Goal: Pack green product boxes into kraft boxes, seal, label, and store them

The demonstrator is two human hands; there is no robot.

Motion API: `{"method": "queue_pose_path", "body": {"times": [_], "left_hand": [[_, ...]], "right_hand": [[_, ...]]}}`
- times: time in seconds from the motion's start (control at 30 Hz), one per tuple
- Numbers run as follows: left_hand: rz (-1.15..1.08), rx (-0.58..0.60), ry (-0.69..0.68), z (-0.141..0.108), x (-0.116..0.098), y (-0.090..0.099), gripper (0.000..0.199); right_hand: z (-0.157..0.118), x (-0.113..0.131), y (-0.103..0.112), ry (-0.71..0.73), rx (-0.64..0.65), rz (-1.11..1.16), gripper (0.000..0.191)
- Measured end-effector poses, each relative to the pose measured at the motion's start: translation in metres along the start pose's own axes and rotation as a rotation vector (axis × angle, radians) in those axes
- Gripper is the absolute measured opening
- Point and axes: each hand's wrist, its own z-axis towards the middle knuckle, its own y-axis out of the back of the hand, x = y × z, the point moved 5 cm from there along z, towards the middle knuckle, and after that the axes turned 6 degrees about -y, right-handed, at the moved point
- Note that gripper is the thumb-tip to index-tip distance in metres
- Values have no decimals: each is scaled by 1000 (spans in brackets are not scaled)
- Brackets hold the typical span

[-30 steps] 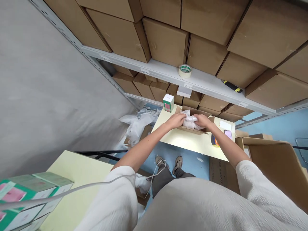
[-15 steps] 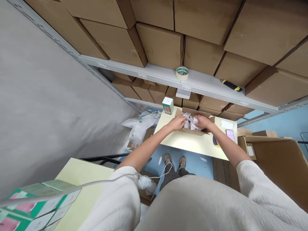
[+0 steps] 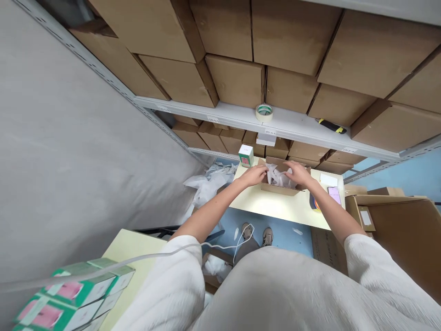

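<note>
A small open cardboard box (image 3: pixel 279 189) sits on the pale yellow table, its flaps raised. Crumpled, thin white wrapping (image 3: pixel 275 175) fills its inside; whatever lies under it is hidden. At the box's left end, my left hand (image 3: pixel 255 175) has its fingers closed together, the tips against the edge of the wrapping. My right hand (image 3: pixel 298 174) hovers over the right part of the box, fingers apart and bent downward above the wrapping. Behind my left hand stands a small green and white carton (image 3: pixel 246 156).
A phone (image 3: pixel 334 195) and a tape roll (image 3: pixel 314 202) lie on the table's right side. Shelves of brown boxes rise behind, with masking tape (image 3: pixel 264 113) and a utility knife (image 3: pixel 331 126) on a ledge. A large open carton (image 3: pixel 396 230) stands right; green cartons (image 3: pixel 82 289) are stacked left.
My right hand has lifted off the wrapping and its fingers have spread. My left hand has shifted slightly outward, toward the box's left end. The camera view has tilted a little upward.
</note>
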Motion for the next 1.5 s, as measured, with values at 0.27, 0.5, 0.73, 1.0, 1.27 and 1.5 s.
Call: {"method": "queue_pose_path", "body": {"times": [0.27,0.5,0.73,1.0,1.27,1.5], "left_hand": [[40,-60,97,-25,60,43,44],[78,-115,94,-20,119,69,52],[140,21,63,6,149,65,58],[230,117,25,23,160,49,58],[282,154,-10,21,157,36,60],[335,151,-13,12,144,31,56]], "right_hand": [[19,54,11,-14,-24,32,31],[60,110,0,-4,-33,60,26],[90,138,-20,-58,-40,87,24],[94,136,-33,-159,-32,79,21],[96,144,-37,-174,-19,74,21],[101,146,-47,-164,-7,57,23]]}}
